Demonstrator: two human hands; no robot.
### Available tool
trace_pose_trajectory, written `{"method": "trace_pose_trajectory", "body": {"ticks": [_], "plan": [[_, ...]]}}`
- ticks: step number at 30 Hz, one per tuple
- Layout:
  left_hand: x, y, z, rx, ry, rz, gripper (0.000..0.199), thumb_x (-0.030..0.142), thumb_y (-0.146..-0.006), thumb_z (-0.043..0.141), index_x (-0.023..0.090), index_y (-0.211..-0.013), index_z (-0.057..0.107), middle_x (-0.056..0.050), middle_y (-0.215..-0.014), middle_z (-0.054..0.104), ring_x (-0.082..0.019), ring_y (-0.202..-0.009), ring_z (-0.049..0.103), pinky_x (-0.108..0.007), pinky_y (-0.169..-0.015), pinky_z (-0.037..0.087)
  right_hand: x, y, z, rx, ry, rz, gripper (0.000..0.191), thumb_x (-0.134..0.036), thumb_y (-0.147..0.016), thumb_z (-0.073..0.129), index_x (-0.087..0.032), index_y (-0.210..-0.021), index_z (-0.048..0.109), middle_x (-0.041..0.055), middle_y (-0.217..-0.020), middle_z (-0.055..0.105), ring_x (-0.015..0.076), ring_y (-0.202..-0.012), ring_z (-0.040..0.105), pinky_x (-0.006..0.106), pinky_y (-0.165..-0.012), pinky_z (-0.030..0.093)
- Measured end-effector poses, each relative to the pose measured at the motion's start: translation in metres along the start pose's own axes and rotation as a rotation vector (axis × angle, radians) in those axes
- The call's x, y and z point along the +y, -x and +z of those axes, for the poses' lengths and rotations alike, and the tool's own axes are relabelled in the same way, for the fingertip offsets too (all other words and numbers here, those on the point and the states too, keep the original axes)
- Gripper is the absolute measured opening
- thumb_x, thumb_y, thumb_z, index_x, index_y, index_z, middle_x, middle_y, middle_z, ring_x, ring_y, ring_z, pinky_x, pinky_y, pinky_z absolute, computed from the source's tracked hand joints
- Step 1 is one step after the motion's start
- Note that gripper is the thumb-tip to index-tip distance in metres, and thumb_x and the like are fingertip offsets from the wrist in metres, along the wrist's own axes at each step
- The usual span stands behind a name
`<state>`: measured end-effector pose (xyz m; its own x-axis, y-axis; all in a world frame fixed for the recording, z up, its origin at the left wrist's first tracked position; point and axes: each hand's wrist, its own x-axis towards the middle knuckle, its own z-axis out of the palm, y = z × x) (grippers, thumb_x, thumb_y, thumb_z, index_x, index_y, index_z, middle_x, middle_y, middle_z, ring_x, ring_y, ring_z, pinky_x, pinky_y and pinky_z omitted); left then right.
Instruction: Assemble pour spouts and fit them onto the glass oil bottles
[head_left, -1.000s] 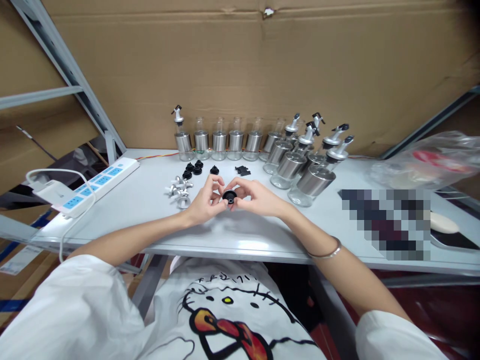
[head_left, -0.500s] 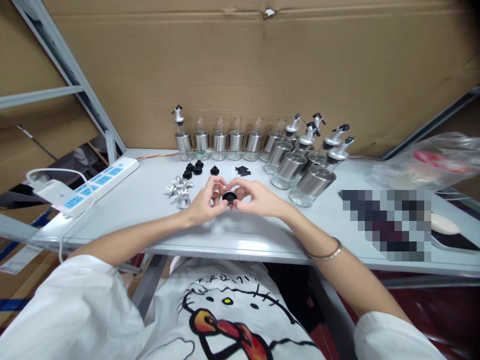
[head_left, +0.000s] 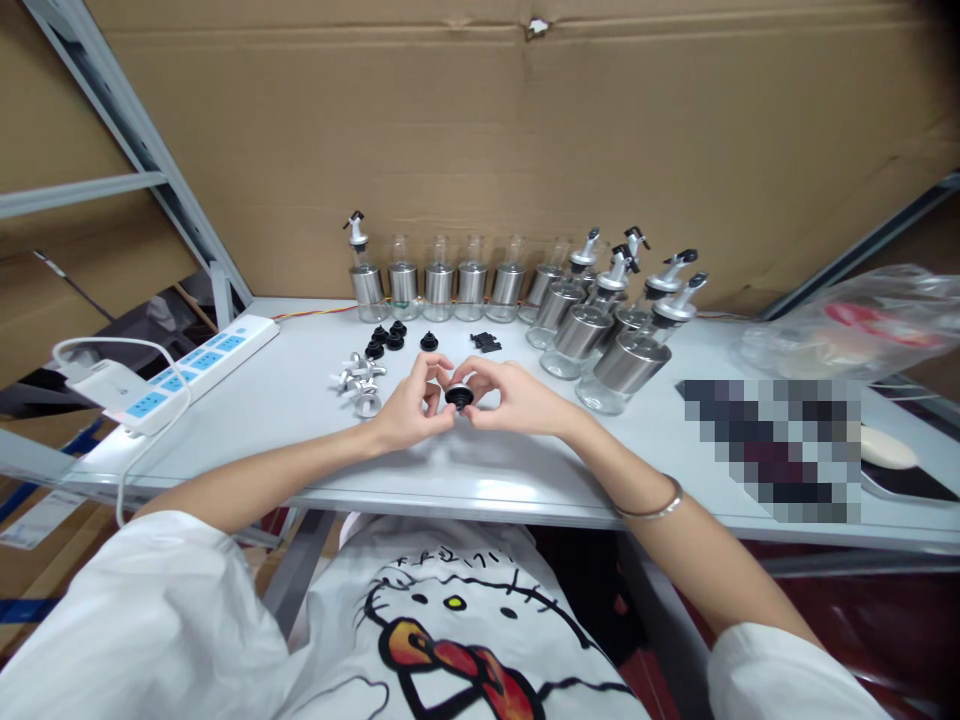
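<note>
Between my two hands, just above the table near its front edge, is a round black stopper (head_left: 459, 397) with ridges. My left hand (head_left: 417, 405) pinches it from the left with thumb and fingers. From the other side my right hand (head_left: 511, 396) grips the same stopper, its index finger arched over the top. Left of my hands lie silver pour spout parts (head_left: 360, 376) in a small heap, with a silver ring (head_left: 367, 404) in front. Several more black stoppers (head_left: 395, 341) stand behind the heap. Small black pieces (head_left: 486, 342) lie beyond my right hand.
Glass bottles with steel sleeves (head_left: 472, 283) line the back of the table (head_left: 480, 470). Bottles fitted with pour spouts (head_left: 625, 362) are grouped at the right. A power strip (head_left: 196, 370) lies left; a plastic bag (head_left: 855, 320) sits at far right.
The stopper has tilted slightly between my fingers, so its lower tip shows less and its ridged side more. My hands have hardly moved.
</note>
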<state>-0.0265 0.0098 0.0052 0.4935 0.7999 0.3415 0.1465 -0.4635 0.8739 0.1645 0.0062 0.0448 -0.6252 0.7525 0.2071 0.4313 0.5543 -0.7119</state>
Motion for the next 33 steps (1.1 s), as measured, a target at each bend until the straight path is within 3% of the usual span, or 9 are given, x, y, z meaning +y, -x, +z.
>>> {"method": "trace_pose_trajectory", "body": {"ticks": [11,16,20,23,27,33], "plan": [[0.001,0.001,0.002,0.027,-0.029,-0.004,0.037,0.018,-0.069,0.057,0.023,-0.097,0.034,0.009,-0.075,0.041,-0.001,-0.047,0.036,-0.015,-0.045,0.028,-0.001,0.0,0.001,-0.016,0.019,-0.005,0.024,-0.022,-0.072,0.053,-0.018,-0.096,0.054,-0.0047,-0.061,0.058,0.0104,-0.055,0.046,0.025,-0.062,0.041],[-0.001,0.0,0.0,0.022,-0.069,0.031,0.036,0.022,-0.073,0.059,0.023,-0.098,0.034,0.007,-0.081,0.046,0.0,-0.045,0.038,-0.015,-0.043,0.029,0.0,0.0,0.004,0.019,0.006,0.018,0.022,-0.02,-0.069,0.055,-0.02,-0.089,0.046,-0.0078,-0.057,0.051,0.0094,-0.053,0.042,0.023,-0.057,0.038],[-0.005,0.0,-0.001,0.028,-0.086,0.093,0.039,0.027,-0.073,0.065,0.023,-0.101,0.037,0.004,-0.091,0.05,-0.001,-0.048,0.044,-0.016,-0.046,0.036,0.002,-0.001,0.004,0.035,-0.067,0.015,0.028,-0.02,-0.068,0.057,-0.022,-0.09,0.039,-0.0063,-0.066,0.054,0.0105,-0.058,0.051,0.024,-0.06,0.042],[-0.007,-0.002,-0.001,0.055,-0.052,0.137,0.037,0.027,-0.075,0.067,0.022,-0.101,0.04,0.0,-0.099,0.048,-0.003,-0.057,0.051,-0.02,-0.056,0.046,0.004,-0.002,0.002,0.062,-0.114,-0.035,0.028,-0.019,-0.069,0.057,-0.023,-0.09,0.038,-0.0026,-0.081,0.055,0.012,-0.069,0.059,0.025,-0.065,0.046],[-0.011,-0.005,0.0,0.067,-0.016,0.193,0.031,0.027,-0.08,0.065,0.021,-0.101,0.043,-0.004,-0.102,0.047,-0.013,-0.087,0.055,-0.027,-0.075,0.052,0.005,-0.002,-0.002,0.087,-0.08,-0.047,0.025,-0.019,-0.07,0.056,-0.023,-0.087,0.037,-0.0008,-0.086,0.055,0.0141,-0.077,0.062,0.027,-0.071,0.047],[-0.018,-0.007,-0.003,0.047,-0.079,0.183,0.028,0.029,-0.083,0.063,0.022,-0.106,0.049,-0.006,-0.106,0.049,-0.017,-0.098,0.053,-0.029,-0.081,0.051,0.009,-0.002,-0.006,0.077,-0.001,-0.041,0.022,-0.023,-0.075,0.057,-0.022,-0.09,0.041,0.0005,-0.084,0.059,0.0155,-0.078,0.062,0.027,-0.067,0.046]]}}
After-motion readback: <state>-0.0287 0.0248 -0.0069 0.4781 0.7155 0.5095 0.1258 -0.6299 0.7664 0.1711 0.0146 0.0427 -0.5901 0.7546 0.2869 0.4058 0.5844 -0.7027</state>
